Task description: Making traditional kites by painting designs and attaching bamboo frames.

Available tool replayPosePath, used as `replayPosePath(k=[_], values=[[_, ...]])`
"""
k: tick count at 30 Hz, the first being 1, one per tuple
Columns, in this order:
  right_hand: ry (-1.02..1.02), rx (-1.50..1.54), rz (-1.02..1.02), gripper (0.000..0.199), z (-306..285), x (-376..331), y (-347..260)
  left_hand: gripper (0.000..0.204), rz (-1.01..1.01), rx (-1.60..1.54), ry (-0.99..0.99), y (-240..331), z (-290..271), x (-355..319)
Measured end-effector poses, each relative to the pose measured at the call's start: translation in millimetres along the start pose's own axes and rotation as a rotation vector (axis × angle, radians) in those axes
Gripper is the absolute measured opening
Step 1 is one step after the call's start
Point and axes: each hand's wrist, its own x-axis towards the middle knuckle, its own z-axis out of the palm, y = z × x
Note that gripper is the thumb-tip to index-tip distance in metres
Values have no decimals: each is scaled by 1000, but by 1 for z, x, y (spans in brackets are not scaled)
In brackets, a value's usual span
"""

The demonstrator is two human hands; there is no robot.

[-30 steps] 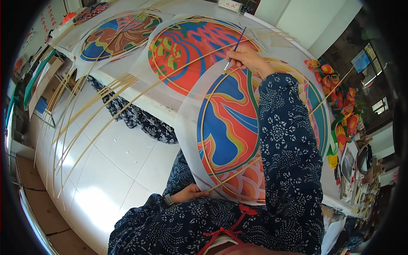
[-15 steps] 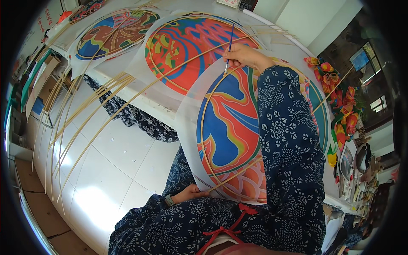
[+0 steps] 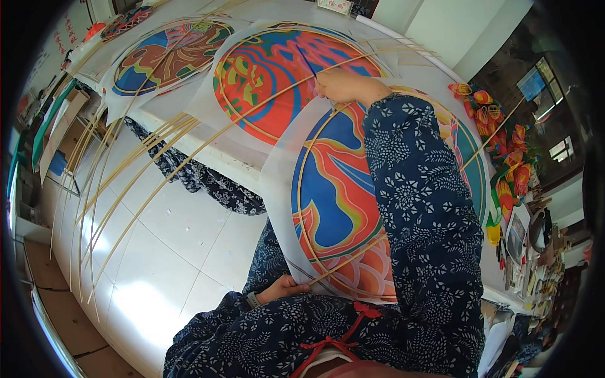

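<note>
The right hand [image 3: 340, 85] is extended across the table [image 3: 189, 135], fingers pinched on a thin brush [image 3: 307, 62] whose tip meets the round painted sheet [image 3: 283, 75] of orange, blue and green. The left hand [image 3: 283, 288] is close to the body, fingers closed on the lower edge of the nearer painted disc [image 3: 337, 201], which is ringed by a bamboo hoop. Long bamboo strips [image 3: 132, 170] fan out from the table edge over the white floor [image 3: 170, 252]. A third disc [image 3: 167, 53] lies further left.
</note>
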Motion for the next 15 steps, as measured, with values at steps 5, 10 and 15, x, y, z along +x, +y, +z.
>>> replayPosePath(k=[5, 10, 15], values=[[154, -199, -71, 24, -2, -11, -1, 26, -10, 26, 23, -8, -4, 2], [620, 662, -80, 16, 20, -73, -1, 25, 6, 10, 47, -11, -2, 2], [776, 1135, -195, 8, 70, -112, 2, 25, 27, 67, 16, -8, -4, 3]])
